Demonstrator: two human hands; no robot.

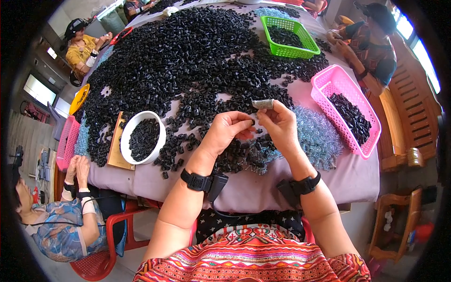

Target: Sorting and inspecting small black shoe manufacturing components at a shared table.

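Observation:
My left hand (pixel 226 130) is closed in a pinch, its thumb and forefinger gripping a small black tubular piece (pixel 253 122). Close beside it, my right hand (pixel 282 126) also has its fingertips pressed together; whatever is between them is too small to make out. A grey wrap (pixel 262 104) shows at the right forefinger. Both hands are above the near part of the table, over loose black pieces (pixel 233 152). Right by my right hand lies a heap of clear bluish small coils or rings (pixel 319 141).
A large pile of black pieces (pixel 188 51) covers the cloth-topped table (pixel 350 181). Around it stand a white bowl (pixel 162 136), a pink basket (pixel 373 124) and a green basket (pixel 307 53), each holding black pieces. A wooden board (pixel 114 145) lies left. Several people sit around the table.

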